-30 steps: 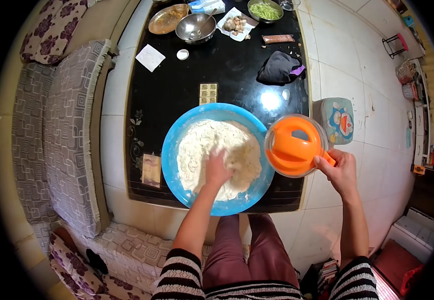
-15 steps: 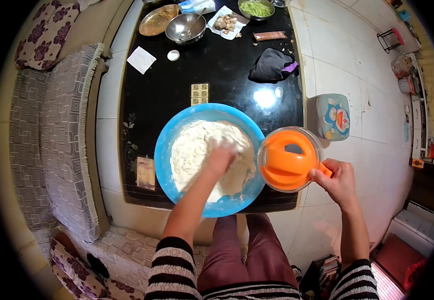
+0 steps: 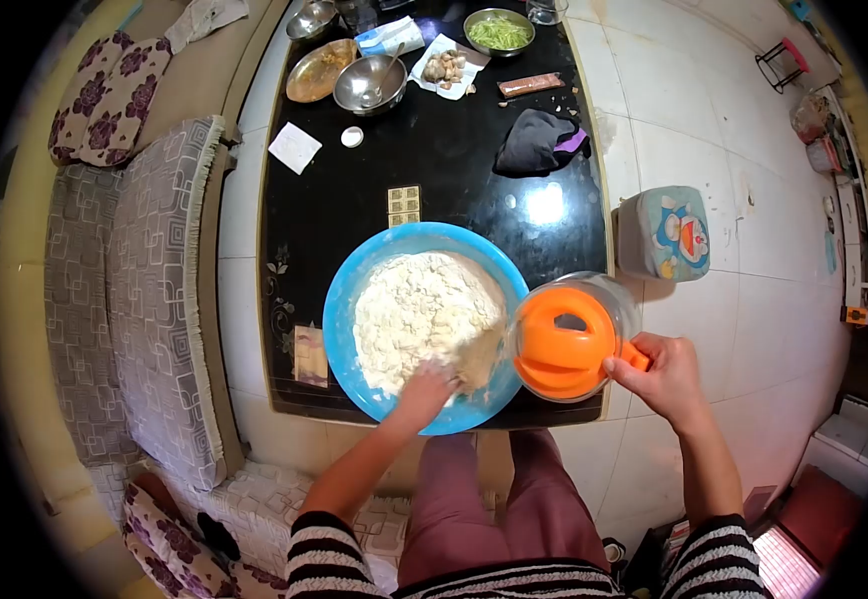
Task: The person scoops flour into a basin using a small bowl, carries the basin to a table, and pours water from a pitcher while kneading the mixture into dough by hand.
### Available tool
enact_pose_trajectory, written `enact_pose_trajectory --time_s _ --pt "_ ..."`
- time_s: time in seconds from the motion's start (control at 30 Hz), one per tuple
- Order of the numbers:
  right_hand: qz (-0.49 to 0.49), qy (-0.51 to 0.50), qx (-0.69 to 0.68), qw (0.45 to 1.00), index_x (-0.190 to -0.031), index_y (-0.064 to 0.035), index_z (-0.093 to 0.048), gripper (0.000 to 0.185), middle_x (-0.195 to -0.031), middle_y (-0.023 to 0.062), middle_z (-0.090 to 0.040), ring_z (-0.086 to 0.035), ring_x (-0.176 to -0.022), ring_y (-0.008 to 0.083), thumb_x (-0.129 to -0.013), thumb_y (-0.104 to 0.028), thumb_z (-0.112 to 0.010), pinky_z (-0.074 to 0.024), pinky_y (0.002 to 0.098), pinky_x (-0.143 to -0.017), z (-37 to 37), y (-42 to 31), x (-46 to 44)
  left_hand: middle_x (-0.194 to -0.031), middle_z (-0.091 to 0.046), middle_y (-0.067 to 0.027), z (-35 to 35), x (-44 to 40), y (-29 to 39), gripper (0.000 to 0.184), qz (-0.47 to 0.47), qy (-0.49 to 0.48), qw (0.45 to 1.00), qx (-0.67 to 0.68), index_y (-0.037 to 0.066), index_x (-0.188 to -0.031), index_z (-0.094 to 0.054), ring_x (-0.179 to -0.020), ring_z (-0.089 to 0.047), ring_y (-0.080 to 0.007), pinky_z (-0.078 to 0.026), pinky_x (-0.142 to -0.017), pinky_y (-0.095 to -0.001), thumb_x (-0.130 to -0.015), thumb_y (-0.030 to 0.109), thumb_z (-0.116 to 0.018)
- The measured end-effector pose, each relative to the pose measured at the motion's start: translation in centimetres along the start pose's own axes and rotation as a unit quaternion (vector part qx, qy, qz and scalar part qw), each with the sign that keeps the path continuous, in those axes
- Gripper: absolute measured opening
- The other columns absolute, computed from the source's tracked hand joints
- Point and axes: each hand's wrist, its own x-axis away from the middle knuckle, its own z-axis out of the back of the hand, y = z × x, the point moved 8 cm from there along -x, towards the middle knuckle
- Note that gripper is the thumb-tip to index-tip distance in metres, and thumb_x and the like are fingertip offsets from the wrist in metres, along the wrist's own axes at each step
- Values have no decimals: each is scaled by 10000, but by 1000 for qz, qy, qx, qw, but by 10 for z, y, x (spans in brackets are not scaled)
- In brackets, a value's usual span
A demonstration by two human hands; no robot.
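Observation:
A blue basin (image 3: pixel 346 383) of lumpy white flour (image 3: pixel 419 304) stands at the near edge of the black table. Inside it, my left hand (image 3: pixel 428 387) touches the flour near the basin's front, its fingertips blurred and partly hidden in the flour. My right hand (image 3: pixel 662 373) is closed round the handle of a clear pitcher with an orange lid (image 3: pixel 562 349). The pitcher is tilted toward the basin, at its right rim.
On the black table (image 3: pixel 344 210) are a steel bowl (image 3: pixel 362 90), garlic on paper (image 3: pixel 444 68), a green vegetable bowl (image 3: pixel 499 34), a dark cloth (image 3: pixel 532 142) and a white paper (image 3: pixel 295 148). Right of the table is a stool (image 3: pixel 666 234); a sofa (image 3: pixel 159 299) lies left.
My left hand has moved from the middle of the flour toward the basin's front. The pitcher has shifted left relative to the basin and tilted more. The view has shifted slightly.

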Motion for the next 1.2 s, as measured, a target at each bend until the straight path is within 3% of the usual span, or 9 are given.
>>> enact_pose_trajectory --time_s 0.1,0.17,0.27,0.37,0.47,0.63,0.73,0.93,1.2 --pt "-6 5 0 1000 -520 -4 -513 347 -404 102 -410 -400 -343 174 -601 -307 -661 -345 279 -375 0 -6 4 -1147 -436 -77 -22 -54 -43 279 129 43 975 174 125 -1018 -516 -1085 -369 -289 -263 -917 -433 -750 121 -440" --pt "-24 13 8 1000 -523 -3 -514 345 -404 102 -408 -398 -344 171 -600 -306 -661 -345 277 -376 -3 -8 9 -1205 -377 -97 24 -80 -65 353 118 -4 987 -109 124 -1087 -467 -1123 -327 -306 -212 -952 -423 -735 108 -458" --pt "-61 43 -20 997 -531 1 -519 341 -401 97 -398 -387 -346 154 -596 -301 -662 -340 271 -375 -9 -13 23 -1240 -329 -106 65 -87 -110 409 159 32 982 -98 126 -1118 -439 -1124 -320 -306 -223 -949 -424 -717 53 -468" --pt "-84 71 -62 992 -539 7 -522 337 -397 87 -385 -373 -350 128 -593 -294 -665 -333 260 -373 -15 -23 31 -1181 -383 -111 84 -90 -124 391 91 93 991 -20 119 -1071 -474 -1074 -354 -308 -277 -907 -443 -685 130 -536" --pt "-110 76 -43 990 -547 11 -523 326 -402 78 -384 -366 -358 110 -597 -279 -665 -330 250 -372 -25 -23 42 -1201 -357 -136 60 -92 -127 662 223 60 960 159 151 -1149 -429 -1064 -358 -316 -270 -912 -441 -560 340 -667" --pt "-130 96 -84 983 -551 7 -523 305 -415 73 -399 -366 -362 110 -600 -257 -665 -333 243 -374 -34 -25 51 -1097 -449 -103 20 -118 -45 503 25 -109 993 30 174 -1068 -510 -1056 -375 -276 -269 -892 -432 -608 347 -617" --pt "-133 82 -66 985 -556 6 -526 300 -413 69 -396 -366 -365 107 -599 -256 -665 -337 238 -379 -36 -31 52 -921 -517 -84 13 -69 -20 172 -107 34 993 36 102 -761 -602 -1012 -410 -246 -287 -873 -423 -634 190 -528" --pt "-98 90 -16 991 -554 -15 -542 311 -414 92 -439 -458 -355 192 -582 -300 -665 -375 273 -385 -34 -47 50 -944 -508 -79 14 1 -56 239 -137 -99 985 -25 90 -756 -589 -981 -415 -270 -301 -863 -408 -534 155 -651" --pt "-17 65 135 989 -518 -65 -533 313 -403 71 -464 -497 -372 215 -569 -355 -639 -404 305 -392 -37 -79 40 -1208 -266 -249 43 24 -135 875 326 99 931 132 -41 -1191 -252 -1053 -366 -374 -338 -884 -372 -497 171 -741"
